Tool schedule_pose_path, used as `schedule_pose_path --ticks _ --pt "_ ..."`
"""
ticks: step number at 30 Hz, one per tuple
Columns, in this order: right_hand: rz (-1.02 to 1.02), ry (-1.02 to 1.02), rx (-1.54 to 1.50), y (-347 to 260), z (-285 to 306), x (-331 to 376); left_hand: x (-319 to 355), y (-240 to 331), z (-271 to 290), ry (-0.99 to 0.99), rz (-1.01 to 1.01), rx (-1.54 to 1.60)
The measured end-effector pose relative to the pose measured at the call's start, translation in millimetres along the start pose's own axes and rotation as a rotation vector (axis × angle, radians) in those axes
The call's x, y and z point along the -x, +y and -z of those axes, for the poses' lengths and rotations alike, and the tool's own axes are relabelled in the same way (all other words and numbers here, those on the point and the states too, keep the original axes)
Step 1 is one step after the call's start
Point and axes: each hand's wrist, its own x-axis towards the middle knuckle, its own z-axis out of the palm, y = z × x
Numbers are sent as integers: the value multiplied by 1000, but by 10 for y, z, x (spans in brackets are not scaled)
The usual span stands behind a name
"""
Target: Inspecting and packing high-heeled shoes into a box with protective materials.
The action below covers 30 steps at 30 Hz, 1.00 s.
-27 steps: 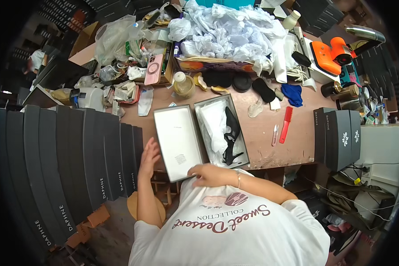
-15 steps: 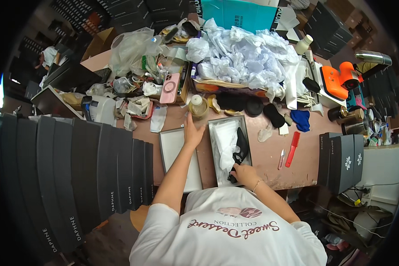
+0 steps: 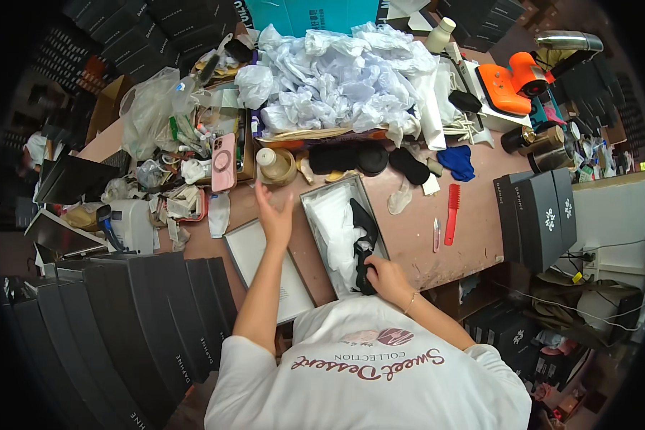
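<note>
My left hand (image 3: 274,215) is open, fingers apart, just on the near side of a squat bottle (image 3: 276,169) with a white cap and yellowish contents. It holds nothing. My right hand (image 3: 388,278) is closed on the near end of a black shoe (image 3: 366,223) lying along the right side of an open shoebox (image 3: 381,240). White tissue paper (image 3: 335,231) fills the left side of that box. Left of it lies the box's pale lid (image 3: 294,290), partly covered by my left forearm. My right fingertips are partly hidden against the shoe.
A red comb (image 3: 452,215) and small snips (image 3: 436,235) lie to the right. Crumpled white tissue (image 3: 337,86) heaps up in a carton behind. Dark shoeboxes stand in a row (image 3: 143,315) at left and a stack (image 3: 537,215) at right. A pink phone (image 3: 223,163) leans near the bottle.
My left hand has let go of the bottle, which stands on the table, and its fingers have spread. My right hand stays at the shoe. The whole view has shifted with my head.
</note>
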Motion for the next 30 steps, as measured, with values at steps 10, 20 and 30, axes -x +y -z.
schedule_pose_path --ticks 10,20,30 --pt "153 157 -298 -251 535 425 1361 574 250 -809 572 452" --pt "432 135 -188 -756 848 102 1732 1054 253 -587 775 935" --pt "214 -55 -456 -800 388 -82 2041 970 197 -304 34 440"
